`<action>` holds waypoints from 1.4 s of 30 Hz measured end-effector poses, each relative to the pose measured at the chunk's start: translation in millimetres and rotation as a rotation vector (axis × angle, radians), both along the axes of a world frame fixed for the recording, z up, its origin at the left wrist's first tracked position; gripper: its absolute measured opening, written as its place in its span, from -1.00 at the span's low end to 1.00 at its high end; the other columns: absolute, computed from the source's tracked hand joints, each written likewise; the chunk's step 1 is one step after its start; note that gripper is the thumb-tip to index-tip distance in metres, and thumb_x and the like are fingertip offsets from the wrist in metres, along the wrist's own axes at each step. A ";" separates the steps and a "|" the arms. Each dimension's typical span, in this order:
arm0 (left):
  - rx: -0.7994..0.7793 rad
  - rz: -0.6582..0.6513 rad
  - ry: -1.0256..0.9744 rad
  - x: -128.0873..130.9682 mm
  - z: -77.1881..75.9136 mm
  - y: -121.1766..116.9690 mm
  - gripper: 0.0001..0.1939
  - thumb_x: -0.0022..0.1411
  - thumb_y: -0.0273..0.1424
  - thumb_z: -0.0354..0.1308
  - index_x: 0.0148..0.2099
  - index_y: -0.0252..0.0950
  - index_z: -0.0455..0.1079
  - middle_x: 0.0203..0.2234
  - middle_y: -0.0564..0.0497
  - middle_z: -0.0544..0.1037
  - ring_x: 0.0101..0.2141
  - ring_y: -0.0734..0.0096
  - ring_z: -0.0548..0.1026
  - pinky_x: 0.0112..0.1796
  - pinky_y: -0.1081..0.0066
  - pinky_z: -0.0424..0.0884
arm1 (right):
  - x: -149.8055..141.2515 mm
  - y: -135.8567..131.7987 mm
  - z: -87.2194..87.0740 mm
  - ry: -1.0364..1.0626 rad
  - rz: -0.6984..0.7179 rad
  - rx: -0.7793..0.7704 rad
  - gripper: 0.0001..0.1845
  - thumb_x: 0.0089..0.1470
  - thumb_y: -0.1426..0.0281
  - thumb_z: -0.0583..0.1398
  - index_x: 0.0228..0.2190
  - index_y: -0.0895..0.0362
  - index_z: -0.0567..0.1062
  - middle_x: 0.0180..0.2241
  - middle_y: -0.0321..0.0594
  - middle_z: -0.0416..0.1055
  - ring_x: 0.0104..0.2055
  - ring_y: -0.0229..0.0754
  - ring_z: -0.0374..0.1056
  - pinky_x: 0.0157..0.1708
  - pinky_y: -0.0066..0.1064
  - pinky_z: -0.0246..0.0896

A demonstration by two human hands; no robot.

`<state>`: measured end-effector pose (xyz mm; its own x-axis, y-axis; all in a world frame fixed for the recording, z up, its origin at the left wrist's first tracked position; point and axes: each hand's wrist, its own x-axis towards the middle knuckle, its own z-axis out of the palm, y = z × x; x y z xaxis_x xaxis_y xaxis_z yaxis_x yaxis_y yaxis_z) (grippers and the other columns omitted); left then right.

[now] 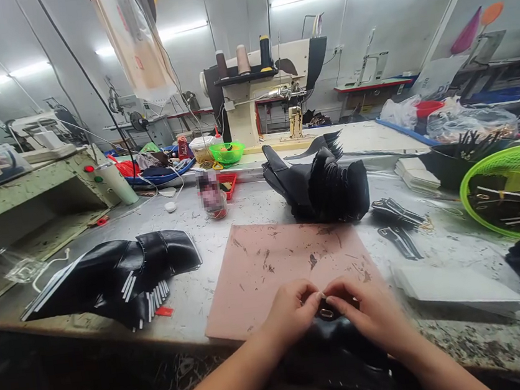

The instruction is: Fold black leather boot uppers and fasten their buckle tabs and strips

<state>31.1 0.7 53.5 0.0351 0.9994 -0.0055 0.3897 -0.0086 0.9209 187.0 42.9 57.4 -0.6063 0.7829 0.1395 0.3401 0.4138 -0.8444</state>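
My left hand and my right hand meet over the near edge of the pink cutting board, fingers of both closed in a pinch. Between the fingertips is the upper edge of a black leather piece, which hangs down toward my lap. An oval gold-coloured metal eyelet shows on it just below the thumbs. Something small and pale shows at the fingertips, too small to name. Beyond the board stands a thick stack of black leather pieces.
Black leather panels with white edges lie to the left. On the right are black straps with eyelets, white sheets and a green basket. A sewing machine stands behind; a clear bottle lies far left.
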 end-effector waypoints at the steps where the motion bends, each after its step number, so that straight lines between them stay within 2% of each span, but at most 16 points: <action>1: -0.014 -0.005 -0.029 0.6 -1.1 0.0 -0.80 0.09 -0.36 -0.02 -0.45 -0.33 0.36 -0.57 0.04 0.43 -0.50 0.46 0.35 -0.45 0.49 0.25 | -0.5 -0.6 -0.2 -0.004 -0.010 0.045 -0.83 0.02 0.31 0.07 -0.46 0.11 0.41 -0.49 -0.23 0.42 -0.44 -0.20 0.33 -0.42 -0.39 0.23; 6: -0.074 -0.003 -0.112 3.7 -5.3 -0.8 -0.84 0.06 -0.41 -0.01 -0.43 -0.35 0.37 -0.57 0.05 0.44 -0.51 0.49 0.36 -0.46 0.52 0.28 | -1.1 -1.0 -2.7 -0.019 -0.046 0.305 -0.86 0.03 0.39 0.06 -0.50 0.11 0.39 -0.51 -0.23 0.38 -0.45 -0.22 0.30 -0.46 -0.42 0.22; 11: -0.044 0.018 -0.050 6.6 -4.8 -3.7 -0.83 0.05 -0.44 -0.01 -0.42 -0.35 0.41 -0.55 0.05 0.47 -0.51 0.50 0.36 -0.45 0.52 0.28 | 0.0 -1.2 -3.1 -0.050 -0.058 0.640 -0.83 0.05 0.46 0.06 -0.48 0.14 0.43 -0.46 -0.19 0.36 -0.39 -0.19 0.26 -0.40 -0.36 0.20; 19: 0.030 0.026 0.122 9.1 -5.0 -7.3 -0.81 0.02 -0.50 -0.02 -0.42 -0.33 0.43 -0.52 0.01 0.50 -0.46 0.45 0.39 -0.41 0.51 0.27 | 2.2 -2.5 -2.4 -0.203 -0.021 0.625 -0.82 0.04 0.50 0.07 -0.49 0.12 0.45 -0.50 -0.27 0.39 -0.45 -0.24 0.28 -0.44 -0.43 0.13; 27: -0.047 0.052 0.013 11.1 -9.9 -8.6 -0.82 0.02 -0.47 -0.01 -0.40 -0.32 0.43 -0.49 0.02 0.51 -0.43 0.43 0.41 -0.35 0.49 0.30 | -2.6 -12.3 -10.5 -0.200 -0.112 0.811 -0.73 0.03 0.51 -0.02 -0.58 0.15 0.40 -0.60 -0.25 0.32 -0.54 -0.24 0.21 -0.49 -0.40 0.01; 30: -0.093 0.065 -0.056 12.9 -9.9 -8.5 -0.84 0.01 -0.46 0.00 -0.42 -0.33 0.41 -0.51 0.03 0.50 -0.42 0.43 0.40 -0.35 0.48 0.30 | 1.4 -11.7 -9.8 -0.156 -0.089 0.745 -0.74 0.04 0.50 -0.01 -0.55 0.15 0.42 -0.58 -0.25 0.35 -0.53 -0.25 0.24 -0.49 -0.42 0.05; 39: -0.254 0.073 -0.325 18.4 -4.5 -7.0 -0.92 -0.05 -0.45 0.06 -0.48 -0.36 0.34 -0.60 0.10 0.38 -0.52 0.54 0.30 -0.43 0.50 0.24 | 13.4 -7.4 1.1 -0.062 -0.036 0.266 -0.79 0.04 0.38 0.05 -0.51 0.10 0.47 -0.51 -0.27 0.41 -0.45 -0.25 0.32 -0.45 -0.45 0.20; 42: -0.281 0.087 -0.385 20.2 -3.3 -6.8 -0.92 -0.07 -0.44 0.07 -0.49 -0.37 0.32 -0.62 0.11 0.35 -0.55 0.57 0.26 -0.47 0.52 0.21 | 14.1 -9.5 0.4 -0.043 -0.060 0.209 -0.76 0.05 0.34 0.05 -0.52 0.11 0.46 -0.52 -0.25 0.41 -0.46 -0.23 0.31 -0.47 -0.43 0.20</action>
<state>51.3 -6.2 50.2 0.0037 0.9605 -0.2784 0.0086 0.2783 0.9604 201.1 33.3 57.8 -0.5686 0.7745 0.2774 0.4034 0.5563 -0.7265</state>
